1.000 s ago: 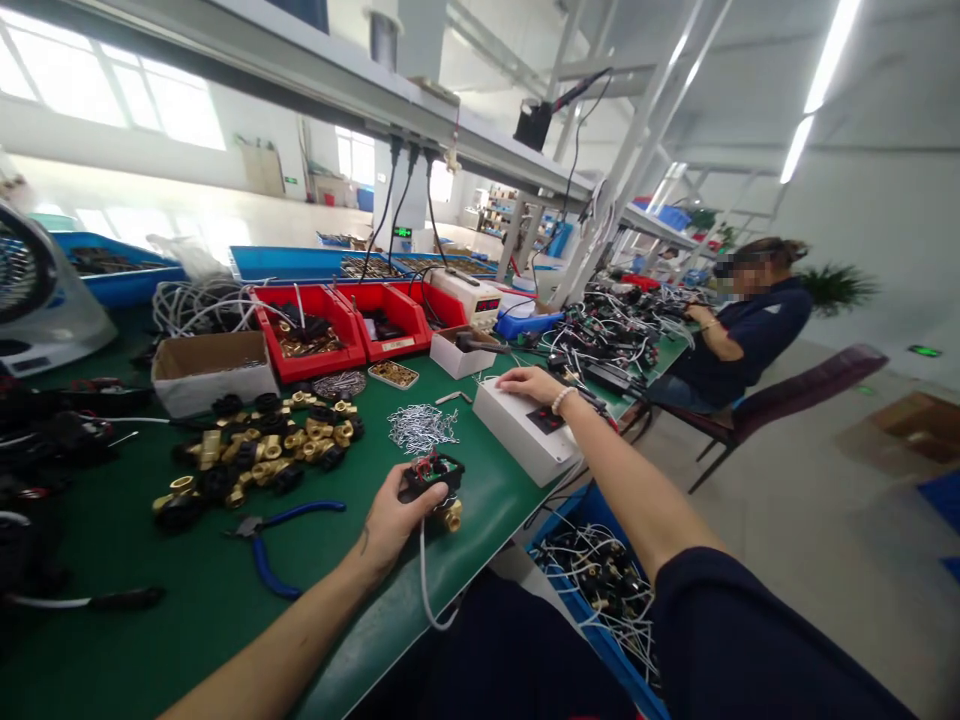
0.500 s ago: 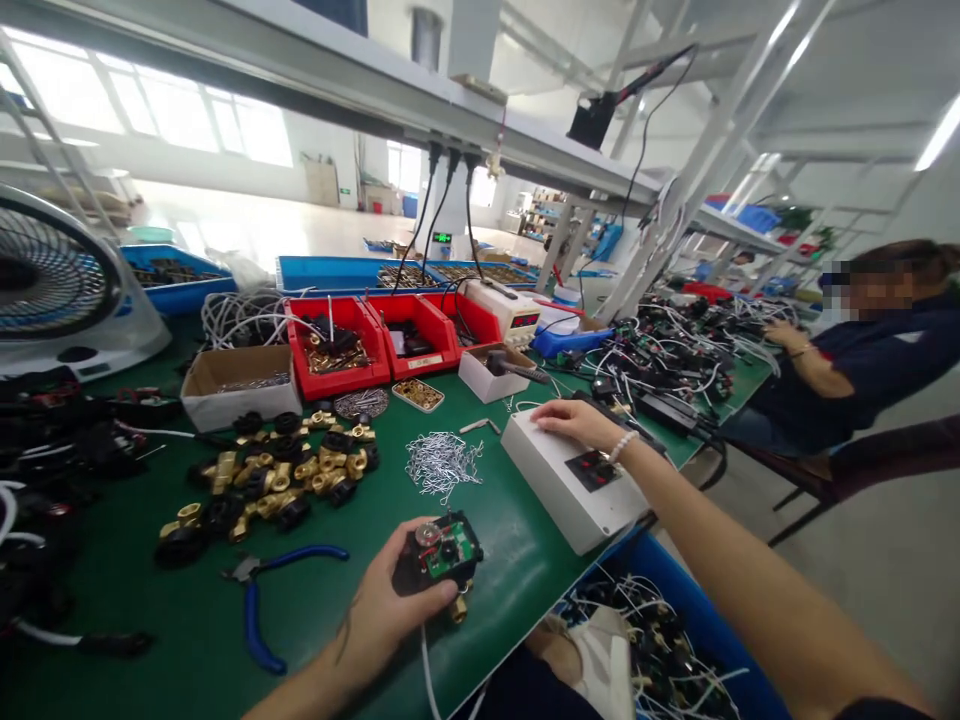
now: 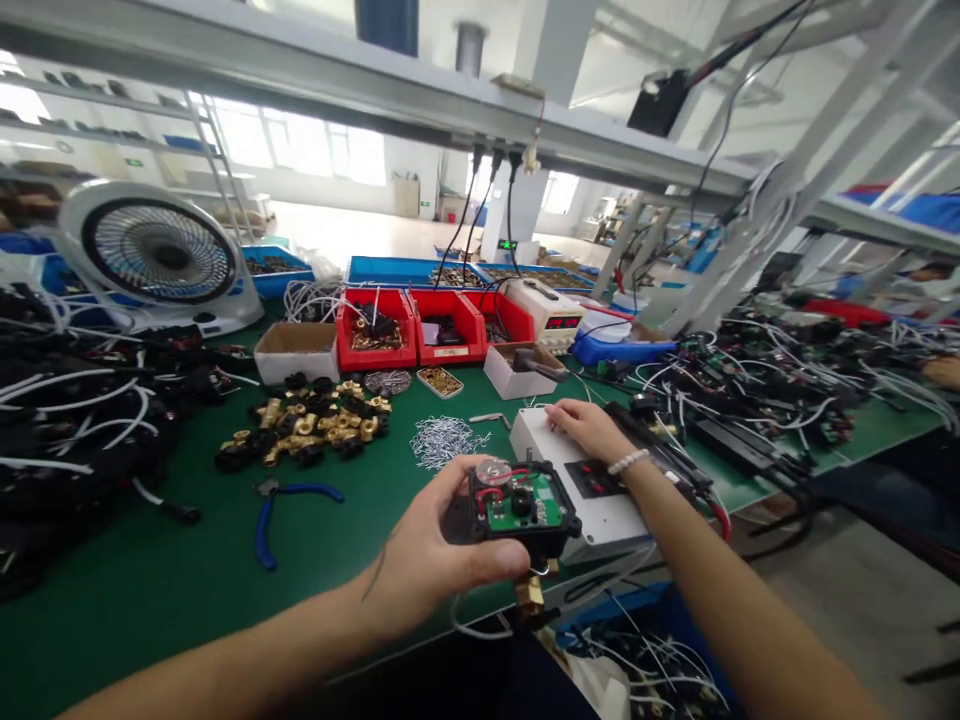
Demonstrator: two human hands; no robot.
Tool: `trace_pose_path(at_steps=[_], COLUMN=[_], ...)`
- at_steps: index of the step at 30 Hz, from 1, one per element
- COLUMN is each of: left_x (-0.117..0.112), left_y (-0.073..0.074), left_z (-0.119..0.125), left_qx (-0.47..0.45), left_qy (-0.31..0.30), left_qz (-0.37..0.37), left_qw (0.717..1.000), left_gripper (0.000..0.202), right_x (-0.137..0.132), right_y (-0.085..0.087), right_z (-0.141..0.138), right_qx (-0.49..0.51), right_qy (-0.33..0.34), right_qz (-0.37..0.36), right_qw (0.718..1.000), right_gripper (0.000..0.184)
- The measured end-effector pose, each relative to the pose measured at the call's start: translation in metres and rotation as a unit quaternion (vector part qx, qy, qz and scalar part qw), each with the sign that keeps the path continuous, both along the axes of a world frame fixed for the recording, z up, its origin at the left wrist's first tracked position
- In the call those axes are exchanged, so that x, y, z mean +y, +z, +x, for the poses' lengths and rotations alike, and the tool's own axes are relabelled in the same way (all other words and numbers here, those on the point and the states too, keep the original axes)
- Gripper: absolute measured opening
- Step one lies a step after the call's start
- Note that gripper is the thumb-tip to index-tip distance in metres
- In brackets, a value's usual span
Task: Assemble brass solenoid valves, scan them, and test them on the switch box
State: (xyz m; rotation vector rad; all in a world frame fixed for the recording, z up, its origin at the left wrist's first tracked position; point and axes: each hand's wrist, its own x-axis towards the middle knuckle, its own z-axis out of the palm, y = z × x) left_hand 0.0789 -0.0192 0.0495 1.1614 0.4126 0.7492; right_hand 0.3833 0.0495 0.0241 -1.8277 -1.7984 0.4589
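Observation:
My left hand [image 3: 450, 550] is closed around a black valve actuator housing [image 3: 559, 540], lifted above the front of the bench. The housing has no lid on its upper side, and a green circuit board [image 3: 536, 500] with red wires shows inside. A brass fitting [image 3: 529, 596] sticks out below it, and a white cable [image 3: 480, 632] hangs down. My right hand [image 3: 589, 428] lies on the far end of a grey-white box [image 3: 604, 518] with a dark display panel, fingers stretched over its top. Just left of that box are a pile of metal clips [image 3: 444, 442] and blue-handled cutters [image 3: 274, 505].
Brass fittings with black parts [image 3: 307, 425] lie on the green bench [image 3: 187, 590]. Behind stand red bins [image 3: 450, 350], a power supply [image 3: 551, 315] and a fan [image 3: 161, 255]. Wired assemblies [image 3: 742, 375] are heaped at right. A blue crate [image 3: 637, 620] sits below the edge.
My left hand has raised the valve actuator housing closer to the camera and rightward, near the grey-white box. My right hand stays on that box. The view has turned left.

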Motion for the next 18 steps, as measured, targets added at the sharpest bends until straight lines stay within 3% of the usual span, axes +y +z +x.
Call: trace_pose_path(at_steps=[7, 11, 18], left_x=[-0.01, -0.012, -0.011], left_y=[0.007, 0.011, 0.014], left_z=[0.0, -0.005, -0.007], left_qx=[0.004, 0.001, -0.018], left_qy=[-0.044, -0.03, -0.023], left_qz=[-0.017, -0.036, -0.188], left_qw=[0.999, 0.999, 0.982], left_gripper=[0.059, 0.062, 0.064], right_x=[0.0, 0.001, 0.001], right_y=[-0.002, -0.003, -0.004], right_z=[0.0, 0.0, 0.0], right_qx=[-0.008, 0.0, -0.004], right_qy=[-0.021, -0.026, -0.023], right_qz=[0.016, 0.01, 0.012], right_qw=[1.0, 1.0, 1.0], right_gripper=[0.038, 0.039, 0.039])
